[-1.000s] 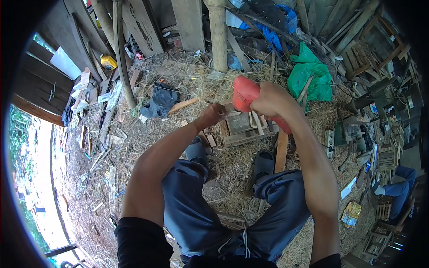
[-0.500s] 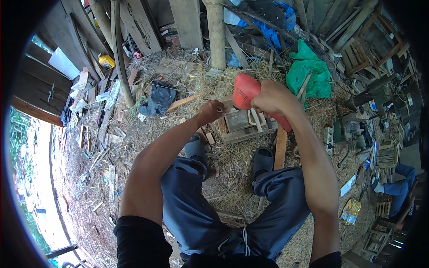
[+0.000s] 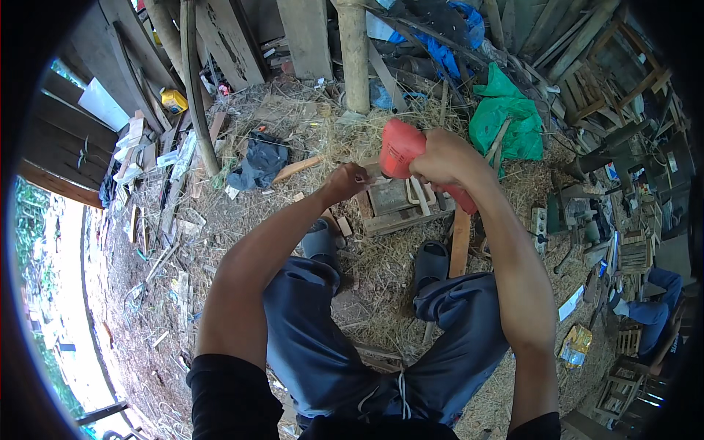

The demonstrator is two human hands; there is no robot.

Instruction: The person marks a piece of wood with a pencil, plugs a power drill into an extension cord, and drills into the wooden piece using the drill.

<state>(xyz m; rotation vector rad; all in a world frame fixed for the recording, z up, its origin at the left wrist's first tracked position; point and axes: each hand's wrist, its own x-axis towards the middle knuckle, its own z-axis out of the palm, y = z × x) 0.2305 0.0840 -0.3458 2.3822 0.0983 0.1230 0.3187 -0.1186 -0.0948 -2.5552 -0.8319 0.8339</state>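
Observation:
My right hand [image 3: 447,158] is shut around a red power drill [image 3: 400,147], holding it above a small wooden frame [image 3: 400,205] that lies on the straw between my feet. My left hand [image 3: 348,180] is closed at the drill's front end, just left of the red body; what its fingers pinch is too small to tell. Both forearms reach forward over my knees in blue trousers. A wooden slat [image 3: 460,242] lies beside the frame, next to my right sandal [image 3: 431,260].
Straw and wood scraps cover the ground. A wooden post [image 3: 353,55] stands ahead, with a green bag [image 3: 506,117] to its right, a dark cloth [image 3: 257,165] to the left and a yellow container [image 3: 174,100] farther left. Stacked small wooden crates [image 3: 623,345] and another seated person's leg [image 3: 653,312] are at the right.
Both hands with the drill have stayed over the wooden frame; only a slight shift of the view is visible.

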